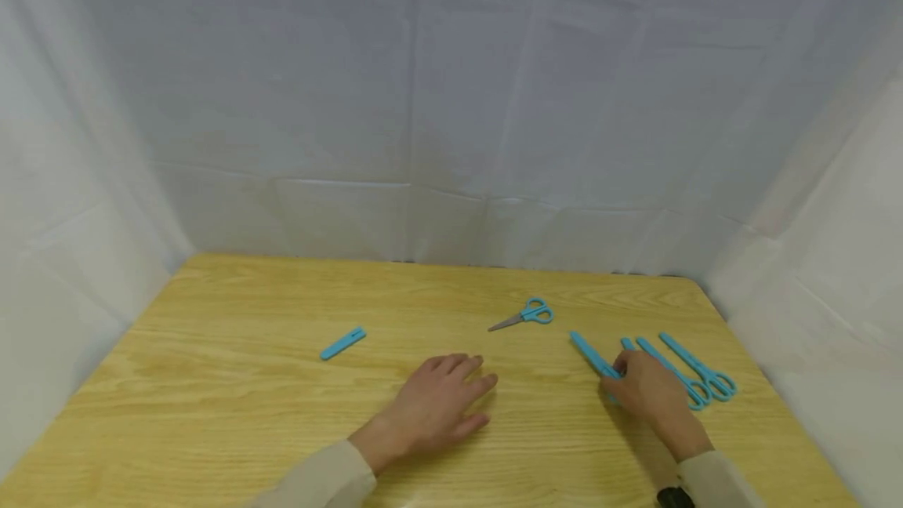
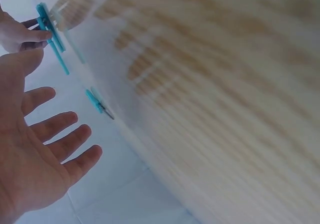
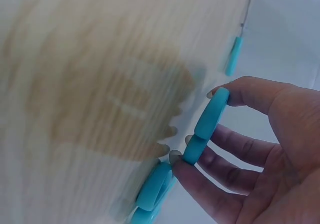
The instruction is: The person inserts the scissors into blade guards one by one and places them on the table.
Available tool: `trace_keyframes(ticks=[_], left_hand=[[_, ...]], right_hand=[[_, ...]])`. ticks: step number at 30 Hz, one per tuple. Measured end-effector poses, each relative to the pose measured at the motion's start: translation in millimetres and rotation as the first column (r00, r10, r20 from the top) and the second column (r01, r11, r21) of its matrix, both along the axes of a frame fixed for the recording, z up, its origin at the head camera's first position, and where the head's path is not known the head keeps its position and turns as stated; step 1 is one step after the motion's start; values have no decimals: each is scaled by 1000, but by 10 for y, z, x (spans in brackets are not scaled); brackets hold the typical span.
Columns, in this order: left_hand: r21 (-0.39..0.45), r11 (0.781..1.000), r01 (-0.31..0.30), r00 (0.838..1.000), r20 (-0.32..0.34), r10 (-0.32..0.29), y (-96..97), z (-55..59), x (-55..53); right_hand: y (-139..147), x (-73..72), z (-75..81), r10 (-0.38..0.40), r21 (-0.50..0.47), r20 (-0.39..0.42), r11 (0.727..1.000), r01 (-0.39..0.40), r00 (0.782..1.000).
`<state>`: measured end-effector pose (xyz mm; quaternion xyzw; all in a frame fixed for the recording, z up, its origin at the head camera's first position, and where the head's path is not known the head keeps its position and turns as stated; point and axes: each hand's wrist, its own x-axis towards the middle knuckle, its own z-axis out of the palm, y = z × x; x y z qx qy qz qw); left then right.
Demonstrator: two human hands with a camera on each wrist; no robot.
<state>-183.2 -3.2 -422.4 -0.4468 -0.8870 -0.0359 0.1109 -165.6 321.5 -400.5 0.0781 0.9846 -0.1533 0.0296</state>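
Note:
My right hand pinches a pair of scissors by its blue handle loops, thumb on one side and fingertips on the other. A blue blade cover reaches away from the thumb in the head view. Just to the right lie two more covered blue scissors, one partly behind the hand. Another blue tip shows beyond the knuckles, its rest hidden. My left hand holds nothing, its fingers spread and relaxed low over the table. Ahead of it are scissors with bare blades.
A loose blue blade cover lies on the left part of the wooden table. Pale sheets hang behind the table and along both sides. A dark band shows at my right sleeve.

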Motion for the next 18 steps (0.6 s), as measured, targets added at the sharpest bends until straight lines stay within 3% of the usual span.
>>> trace_keyframes(ticks=[18], left_hand=[[-28, 1000, -2, 998, -56, 1, 8, 12, 8]], right_hand=[[-34, 64, -62, -27, 52, 18, 998, 26, 999]])
